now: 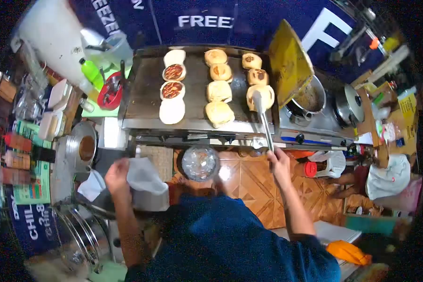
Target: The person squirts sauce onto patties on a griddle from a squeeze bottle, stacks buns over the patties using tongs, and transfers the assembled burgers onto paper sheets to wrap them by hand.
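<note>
Your right hand (279,162) is closed around the handle of the metal tongs (265,124). The tips are on a bun (266,97) by the right edge of the griddle (143,89), nearest its front right corner. You can't tell if the tips pinch it.

Your blurry left hand (116,174) is next to a white bag (148,188), past the front left corner; you can't tell if it grips it.

More buns sit in three lines, and two in the left line have red sauce (174,72) on them.

Off the right edge, the pot (318,89) has brown food in it. The pot beside it has its lid (351,101) on. Off the left edge, the red bowl (105,95) holds dark-handled tools. The pan (82,133) near the front left corner has brown stuff inside.
</note>
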`<state>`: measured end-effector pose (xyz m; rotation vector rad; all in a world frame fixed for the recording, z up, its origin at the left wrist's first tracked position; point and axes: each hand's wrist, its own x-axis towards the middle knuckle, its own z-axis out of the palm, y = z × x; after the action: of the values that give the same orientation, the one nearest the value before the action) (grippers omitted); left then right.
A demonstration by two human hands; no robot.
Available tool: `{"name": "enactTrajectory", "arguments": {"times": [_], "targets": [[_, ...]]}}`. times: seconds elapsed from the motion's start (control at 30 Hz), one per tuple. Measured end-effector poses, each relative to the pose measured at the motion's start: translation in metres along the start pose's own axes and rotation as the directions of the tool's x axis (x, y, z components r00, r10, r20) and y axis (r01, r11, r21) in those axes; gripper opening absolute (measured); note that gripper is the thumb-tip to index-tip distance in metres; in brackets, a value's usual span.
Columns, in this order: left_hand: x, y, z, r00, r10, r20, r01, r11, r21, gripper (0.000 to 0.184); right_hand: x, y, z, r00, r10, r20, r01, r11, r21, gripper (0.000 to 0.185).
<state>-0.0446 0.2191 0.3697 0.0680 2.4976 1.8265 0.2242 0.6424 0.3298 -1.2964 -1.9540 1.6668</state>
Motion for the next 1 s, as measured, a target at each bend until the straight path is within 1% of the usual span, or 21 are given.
{"name": "enactTrajectory", "arguments": {"times": [0.07, 0.13, 0.17, 0.23, 0.27, 0.3, 0.4, 0.43, 0.47, 0.5, 0.57, 0.6, 0.63, 0.7, 0.73, 0.77, 0.8, 0.83, 0.9, 0.97, 1.0], "targets": [[0.003, 0.006, 0.010, 0.998, -0.052, 0.016, 0.051, 0.997, 0.064, 0.023, -0.024, 0.001, 0.009, 0.998, -0.061, 0.025, 0.063, 0.997, -0.052, 0.041], [0.001, 0.030, 0.024, 0.993, -0.111, 0.028, 0.104, 0.977, 0.184, 0.027, -0.057, -0.009, 0.029, 0.969, -0.243, 0.034, 0.241, 0.969, 0.046, 0.041], [0.008, 0.020, 0.030, 0.999, -0.047, 0.023, 0.042, 0.979, 0.200, 0.022, -0.065, -0.006, 0.042, 0.964, -0.243, 0.109, 0.239, 0.970, 0.051, 0.041], [0.012, 0.027, 0.043, 0.998, -0.039, 0.039, 0.033, 0.988, 0.153, 0.023, -0.077, -0.003, 0.059, 0.743, -0.620, 0.251, 0.665, 0.724, -0.182, 0.040], [0.019, 0.023, 0.048, 0.997, -0.064, 0.048, 0.058, 0.992, 0.114, 0.026, -0.082, 0.002, 0.070, 0.770, -0.551, 0.324, 0.598, 0.799, -0.061, 0.041], [0.024, 0.019, 0.050, 0.994, -0.087, 0.066, 0.082, 0.994, 0.074, 0.028, -0.087, 0.000, 0.081, 0.717, -0.589, 0.371, 0.658, 0.748, -0.085, 0.042], [0.026, 0.024, 0.052, 0.984, -0.169, 0.063, 0.173, 0.983, -0.063, 0.031, -0.080, -0.022, 0.104, 0.519, -0.706, 0.483, 0.847, 0.502, -0.176, 0.042], [0.025, 0.028, 0.051, 0.982, -0.180, 0.058, 0.187, 0.970, -0.155, 0.027, -0.077, -0.027, 0.105, 0.508, -0.709, 0.490, 0.852, 0.496, -0.167, 0.042], [0.020, 0.031, 0.047, 0.987, -0.141, 0.080, 0.153, 0.972, -0.180, 0.025, -0.073, -0.035, 0.103, 0.484, -0.654, 0.581, 0.875, 0.360, -0.323, 0.043], [0.012, 0.034, 0.047, 0.987, -0.145, 0.066, 0.155, 0.971, -0.183, 0.025, -0.068, -0.040, 0.102, 0.472, -0.582, 0.662, 0.871, 0.194, -0.451, 0.044], [-0.005, 0.035, 0.045, 0.997, 0.072, 0.025, -0.074, 0.989, 0.129, 0.024, -0.048, -0.039, 0.112, 0.381, -0.642, 0.665, 0.914, 0.152, -0.376, 0.044], [0.000, -0.042, 0.056, 0.805, 0.590, -0.069, -0.557, 0.790, 0.255, 0.020, -0.042, -0.042, 0.118, 0.391, -0.593, 0.704, 0.919, 0.212, -0.331, 0.044], [-0.010, -0.038, 0.048, 0.809, 0.582, -0.087, -0.544, 0.796, 0.263, 0.020, -0.038, -0.045, 0.124, 0.391, -0.540, 0.745, 0.919, 0.272, -0.286, 0.043], [-0.034, -0.019, 0.028, 0.809, 0.571, 0.141, -0.576, 0.720, 0.388, 0.012, -0.041, -0.059, 0.142, 0.348, -0.493, 0.797, 0.932, 0.275, -0.237, 0.040], [-0.045, -0.040, 0.024, 0.786, 0.604, 0.133, -0.593, 0.676, 0.438, 0.011, -0.038, -0.061, 0.156, 0.553, -0.108, 0.826, 0.610, 0.728, -0.313, 0.039], [-0.057, -0.061, 0.021, 0.764, 0.632, 0.129, -0.603, 0.628, 0.492, 0.012, -0.035, -0.061, 0.172, 0.497, 0.341, 0.798, 0.092, 0.893, -0.440, 0.038], [-0.073, -0.065, 0.020, 0.866, 0.434, 0.249, -0.499, 0.718, 0.486, 0.014, -0.042, -0.054, 0.194, 0.461, 0.337, 0.821, -0.058, 0.935, -0.351, 0.038], [-0.084, -0.084, 0.024, 0.810, 0.564, 0.159, -0.575, 0.714, 0.400, 0.015, -0.051, -0.059, 0.217, 0.434, 0.338, 0.835, -0.036, 0.933, -0.359, 0.038], [-0.090, -0.085, 0.016, 0.821, 0.565, 0.084, -0.536, 0.712, 0.453, 0.016, -0.069, -0.067, 0.256, 0.402, 0.500, 0.767, -0.151, 0.862, -0.483, 0.033], [-0.088, -0.102, -0.012, 0.875, 0.448, -0.185, -0.330, 0.830, 0.449, 0.015, -0.070, -0.038, 0.302, 0.261, 0.562, 0.785, -0.099, 0.824, -0.557, 0.023], [-0.081, -0.144, -0.020, 0.824, 0.472, -0.313, -0.312, 0.839, 0.446, 0.014, -0.074, -0.026, 0.330, 0.223, 0.594, 0.773, -0.031, 0.797, -0.603, 0.019]]}}
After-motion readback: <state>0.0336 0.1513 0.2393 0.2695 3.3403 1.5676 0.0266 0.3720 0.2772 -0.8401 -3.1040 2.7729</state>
